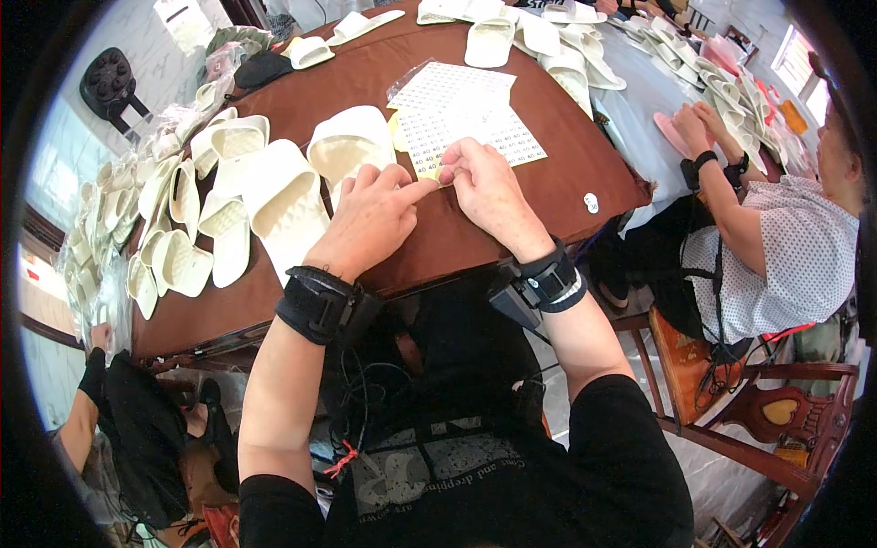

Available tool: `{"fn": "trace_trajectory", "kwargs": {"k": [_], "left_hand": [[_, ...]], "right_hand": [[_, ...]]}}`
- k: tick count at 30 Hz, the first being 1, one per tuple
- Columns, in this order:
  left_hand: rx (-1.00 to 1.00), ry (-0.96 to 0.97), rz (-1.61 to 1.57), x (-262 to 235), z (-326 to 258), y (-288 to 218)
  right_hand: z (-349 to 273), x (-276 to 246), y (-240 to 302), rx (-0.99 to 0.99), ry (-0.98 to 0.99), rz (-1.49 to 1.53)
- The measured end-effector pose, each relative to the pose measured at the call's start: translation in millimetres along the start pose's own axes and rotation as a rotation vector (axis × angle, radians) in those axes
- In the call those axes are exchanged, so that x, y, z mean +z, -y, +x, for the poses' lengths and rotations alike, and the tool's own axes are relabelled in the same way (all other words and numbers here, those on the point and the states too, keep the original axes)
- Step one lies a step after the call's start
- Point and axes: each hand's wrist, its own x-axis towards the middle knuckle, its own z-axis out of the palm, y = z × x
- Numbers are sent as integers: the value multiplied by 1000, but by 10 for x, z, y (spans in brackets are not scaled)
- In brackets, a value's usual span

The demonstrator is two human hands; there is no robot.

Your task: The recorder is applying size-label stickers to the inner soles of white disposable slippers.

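Observation:
My left hand (pixel 370 219) and my right hand (pixel 489 192) meet at the near edge of a yellow sticker sheet (pixel 466 137) lying on the brown table (pixel 585 155). Fingertips of both hands pinch at a small sticker on the sheet's lower edge. A second, white sticker sheet in a clear sleeve (pixel 448 87) lies just behind it. A cream slipper (pixel 347 146) rests beside my left hand, and another cream slipper (pixel 283 205) lies under my left wrist's far side. Both wrists wear black straps.
Several cream slippers (pixel 183 228) pile along the table's left side and more slippers (pixel 548 46) at the far edge. A person in a dotted shirt (pixel 786 256) sits at the right, handling a pink sole (pixel 671 132). Another person's arm (pixel 87 393) shows at lower left.

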Motion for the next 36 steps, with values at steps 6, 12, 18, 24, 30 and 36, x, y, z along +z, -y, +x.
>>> {"fn": "trace_trajectory", "kwargs": {"k": [6, 12, 18, 24, 30, 36], "left_hand": [[9, 52, 84, -12, 18, -25], [-1, 54, 69, 10, 5, -20], [-2, 49, 52, 7, 7, -26], [5, 29, 70, 29, -3, -37], [21, 6, 60, 33, -45, -26], [26, 9, 62, 30, -28, -32]], "right_hand": [[3, 9, 5, -49, 18, -51], [8, -10, 12, 34, 36, 1], [-5, -6, 41, -49, 92, -97], [-1, 30, -20, -36, 28, -71], [0, 12, 9, 24, -22, 58], [-15, 44, -68, -34, -9, -107]]}}
